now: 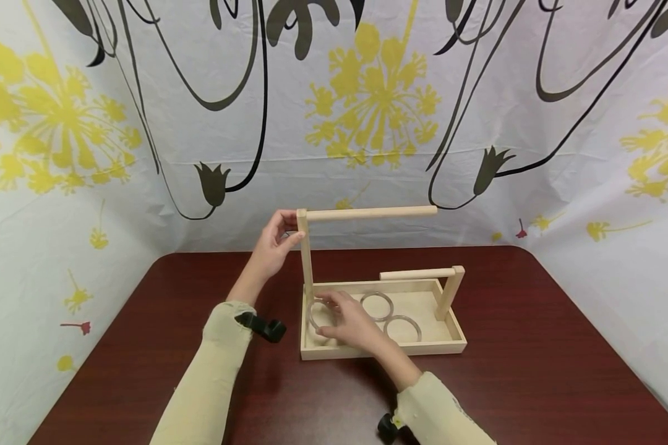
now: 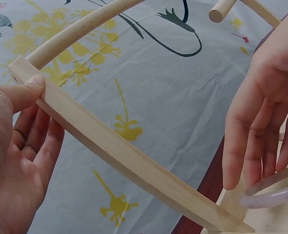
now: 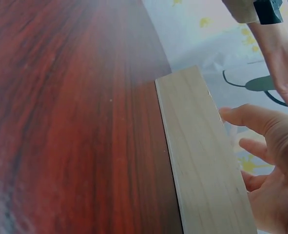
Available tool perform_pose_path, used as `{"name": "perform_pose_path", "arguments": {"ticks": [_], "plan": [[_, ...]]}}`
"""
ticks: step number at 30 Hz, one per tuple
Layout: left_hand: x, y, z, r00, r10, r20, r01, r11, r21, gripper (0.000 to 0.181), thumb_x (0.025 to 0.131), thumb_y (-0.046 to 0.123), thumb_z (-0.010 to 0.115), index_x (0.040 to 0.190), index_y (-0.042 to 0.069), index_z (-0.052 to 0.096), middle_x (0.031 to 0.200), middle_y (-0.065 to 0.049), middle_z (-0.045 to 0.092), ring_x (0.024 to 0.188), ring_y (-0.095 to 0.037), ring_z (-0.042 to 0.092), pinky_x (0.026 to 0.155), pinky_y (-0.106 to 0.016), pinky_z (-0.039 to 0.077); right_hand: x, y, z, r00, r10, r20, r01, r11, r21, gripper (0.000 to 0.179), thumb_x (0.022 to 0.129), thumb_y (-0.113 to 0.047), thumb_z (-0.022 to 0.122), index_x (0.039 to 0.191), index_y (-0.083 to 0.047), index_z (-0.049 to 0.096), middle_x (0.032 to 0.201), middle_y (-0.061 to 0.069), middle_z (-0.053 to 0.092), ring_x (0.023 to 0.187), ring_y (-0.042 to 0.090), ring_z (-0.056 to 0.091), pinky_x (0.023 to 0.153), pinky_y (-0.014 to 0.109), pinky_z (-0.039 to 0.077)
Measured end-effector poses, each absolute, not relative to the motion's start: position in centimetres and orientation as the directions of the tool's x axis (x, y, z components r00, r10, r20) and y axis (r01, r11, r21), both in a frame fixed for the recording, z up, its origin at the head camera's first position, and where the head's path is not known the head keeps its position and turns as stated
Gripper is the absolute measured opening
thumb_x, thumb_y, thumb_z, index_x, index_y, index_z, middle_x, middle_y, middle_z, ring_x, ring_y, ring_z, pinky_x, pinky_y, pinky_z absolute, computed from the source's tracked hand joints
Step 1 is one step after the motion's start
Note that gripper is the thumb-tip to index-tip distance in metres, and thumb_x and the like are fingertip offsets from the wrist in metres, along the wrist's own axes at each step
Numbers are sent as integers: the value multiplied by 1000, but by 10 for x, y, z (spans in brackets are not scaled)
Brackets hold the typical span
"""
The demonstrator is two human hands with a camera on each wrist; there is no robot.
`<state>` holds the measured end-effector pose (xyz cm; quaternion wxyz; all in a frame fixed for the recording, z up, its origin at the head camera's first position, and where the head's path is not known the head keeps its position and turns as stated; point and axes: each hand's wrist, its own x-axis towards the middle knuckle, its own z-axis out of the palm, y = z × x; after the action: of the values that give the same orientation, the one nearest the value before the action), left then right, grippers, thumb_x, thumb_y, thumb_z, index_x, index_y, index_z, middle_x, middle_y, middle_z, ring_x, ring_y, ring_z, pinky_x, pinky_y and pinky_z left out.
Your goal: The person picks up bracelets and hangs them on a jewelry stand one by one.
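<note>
My left hand [image 1: 268,250] grips the top of a tall wooden post [image 1: 307,262], thumb on its near face and fingers behind. The post rises from the left end of a pale wooden tray [image 1: 434,348], with a long round rod [image 1: 373,214] reaching right from its top. Inside the tray's left end, my right hand [image 1: 353,321] has thumb and fingers spread around a clear, pale bangle [image 2: 275,199], fingertips right at its edge. Part of that bangle is hidden by the hand. Two more clear bangles, one farther back [image 1: 392,307] and one nearer [image 1: 420,334], lie flat in the middle.
At the tray's right end a shorter post [image 1: 451,293] carries a shorter rod [image 1: 417,274] pointing left, lower than the long one. The dark red wooden table [image 1: 534,371] surrounds the tray. A patterned cloth [image 1: 334,123] hangs behind it.
</note>
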<state>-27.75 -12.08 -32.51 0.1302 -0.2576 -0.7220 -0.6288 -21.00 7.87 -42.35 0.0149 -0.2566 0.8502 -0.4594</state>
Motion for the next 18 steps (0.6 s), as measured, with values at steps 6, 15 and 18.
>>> {"name": "perform_pose_path", "arguments": {"ticks": [6,15,18], "plan": [[-277,-121,-325,-831,217,512,539,85,838,31,96,-8,56,124,-12,47,118,-25,56,101,-3,55,91,-20,48,-209,80,-422,-861,-451,234,-434,411,-802,65,78,-9,82,137,-4,55,130,19,60,122,36,59,105,47,49],[-279,-122,-326,-836,222,502,529,79,845,31,96,-8,56,125,-12,46,120,-26,54,102,-4,55,90,-19,49,-208,81,-417,-853,-449,266,-441,349,-827,63,80,-7,81,136,0,54,130,19,60,119,40,59,105,45,50],[-279,-122,-327,-836,221,503,529,82,844,31,96,-8,56,125,-12,46,119,-24,55,102,-4,55,90,-19,48,-208,81,-416,-850,-453,268,-437,326,-838,63,80,-8,80,138,-1,54,130,19,60,119,42,58,105,45,49]]}}
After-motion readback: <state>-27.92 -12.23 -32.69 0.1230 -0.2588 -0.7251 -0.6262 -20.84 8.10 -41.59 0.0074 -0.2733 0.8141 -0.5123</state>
